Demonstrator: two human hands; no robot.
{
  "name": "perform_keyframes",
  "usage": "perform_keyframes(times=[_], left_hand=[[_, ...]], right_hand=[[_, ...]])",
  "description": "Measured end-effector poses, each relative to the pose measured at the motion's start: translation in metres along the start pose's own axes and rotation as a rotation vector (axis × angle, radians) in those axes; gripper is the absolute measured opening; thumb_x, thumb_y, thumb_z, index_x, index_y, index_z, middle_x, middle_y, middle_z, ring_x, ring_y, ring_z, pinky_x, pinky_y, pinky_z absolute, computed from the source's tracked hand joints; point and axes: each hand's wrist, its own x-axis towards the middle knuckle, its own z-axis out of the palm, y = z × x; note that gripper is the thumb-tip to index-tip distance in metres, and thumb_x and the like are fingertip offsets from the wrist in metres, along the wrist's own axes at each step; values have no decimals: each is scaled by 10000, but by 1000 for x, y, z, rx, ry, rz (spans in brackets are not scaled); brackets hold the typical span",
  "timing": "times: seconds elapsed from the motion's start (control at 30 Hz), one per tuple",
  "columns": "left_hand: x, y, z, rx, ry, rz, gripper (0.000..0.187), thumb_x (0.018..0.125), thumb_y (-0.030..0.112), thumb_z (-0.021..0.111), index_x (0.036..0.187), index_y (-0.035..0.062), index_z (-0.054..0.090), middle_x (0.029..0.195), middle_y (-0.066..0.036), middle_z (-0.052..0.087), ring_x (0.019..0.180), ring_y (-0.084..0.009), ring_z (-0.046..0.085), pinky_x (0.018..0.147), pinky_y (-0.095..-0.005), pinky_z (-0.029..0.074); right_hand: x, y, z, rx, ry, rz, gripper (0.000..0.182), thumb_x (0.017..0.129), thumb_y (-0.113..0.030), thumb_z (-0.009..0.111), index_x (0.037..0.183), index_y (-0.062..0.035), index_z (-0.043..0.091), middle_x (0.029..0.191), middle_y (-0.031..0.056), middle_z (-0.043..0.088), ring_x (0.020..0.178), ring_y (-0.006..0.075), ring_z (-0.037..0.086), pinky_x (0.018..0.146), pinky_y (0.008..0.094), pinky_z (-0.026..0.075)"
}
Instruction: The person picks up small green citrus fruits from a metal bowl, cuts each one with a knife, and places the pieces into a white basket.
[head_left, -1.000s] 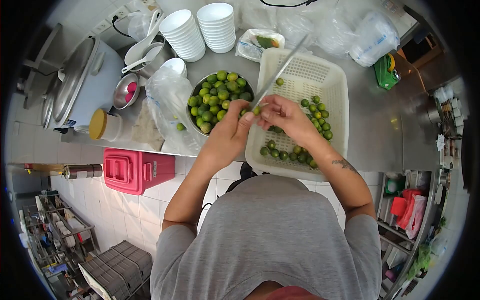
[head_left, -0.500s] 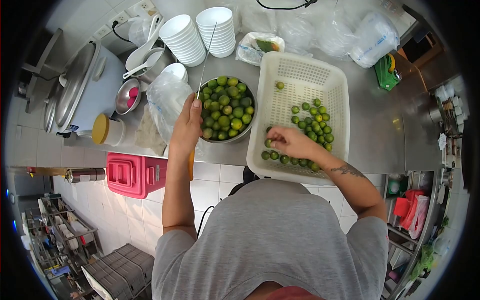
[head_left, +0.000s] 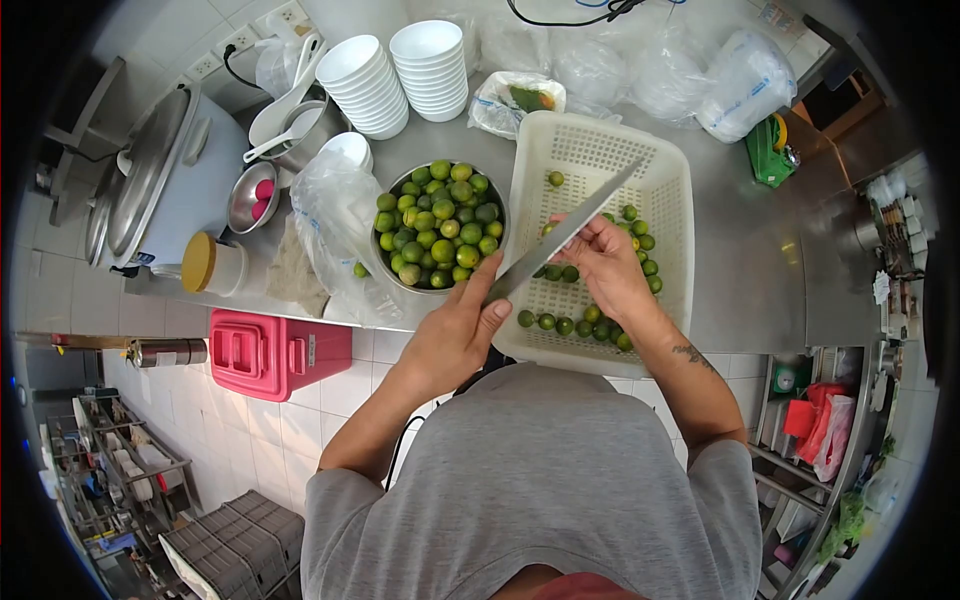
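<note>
My left hand (head_left: 452,332) is wrapped round the handle of a long knife (head_left: 565,233), whose blade slants up and to the right over the white perforated basket (head_left: 672,200). Just beside the blade, my right hand (head_left: 603,262) has its fingers pinched together; whatever they hold is hidden behind the blade and fingers. Small green limes (head_left: 564,325) lie in the basket, with a row near its front side. Left of the basket, a metal bowl (head_left: 505,215) is heaped with green limes (head_left: 442,210).
Stacked white bowls (head_left: 430,75), plastic bags (head_left: 335,215) and a small bag-lined container (head_left: 490,105) are on the steel counter (head_left: 740,270). A yellow-lidded tub (head_left: 215,263) and a large pot (head_left: 190,170) stand at left. A pink bin (head_left: 275,355) is below.
The knife has swung from upright over the bowl to slanting across the basket, as my left hand moved right and down. My right hand has risen slightly to the blade.
</note>
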Motion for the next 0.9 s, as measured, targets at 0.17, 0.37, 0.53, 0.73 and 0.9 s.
perform_keyframes(times=[0.17, 0.37, 0.53, 0.73, 0.9], left_hand=[[-2, 4, 6, 62, -31, -56, 526, 1038, 341, 386, 1502, 121, 271, 1395, -282, 439, 1207, -457, 513, 990, -447, 435], [2, 4, 16, 96, 83, 81, 531, 1031, 341, 385, 1490, 111, 253, 1185, -327, 516, 977, -496, 587, 826, -522, 495], [10, 11, 17, 63, 66, 30, 501, 1033, 334, 378, 1463, 99, 274, 1181, -311, 523, 1000, -489, 579, 825, -523, 489], [14, 8, 14, -99, 75, 12, 432, 1028, 318, 416, 1351, 37, 358, 1201, -315, 526, 1026, -482, 574, 846, -488, 477], [11, 2, -4, -197, 169, 13, 431, 1033, 328, 426, 1317, 4, 399, 1117, -284, 579, 1011, -403, 603, 885, -436, 458]], right_hand=[[-1, 1, 4, -10, 64, -49, 263, 941, -28, 566, 1194, 37, 589, 1011, 83, 658, 910, 145, 634, 833, 301, 532], [-6, 2, 14, -182, 26, -17, 262, 917, 10, 552, 1174, 35, 596, 989, 77, 661, 882, 145, 638, 823, 297, 529], [-12, 8, 24, -157, -47, 8, 228, 915, 14, 547, 1136, 26, 603, 980, 71, 660, 869, 135, 630, 812, 287, 516], [-10, 15, 24, -134, -162, 54, 211, 930, -36, 578, 1130, 26, 601, 1005, 66, 655, 898, 130, 619, 819, 289, 508], [-6, -11, 29, -126, -233, 121, 211, 958, -93, 573, 1133, 21, 603, 1032, 71, 660, 925, 144, 627, 818, 297, 510]])
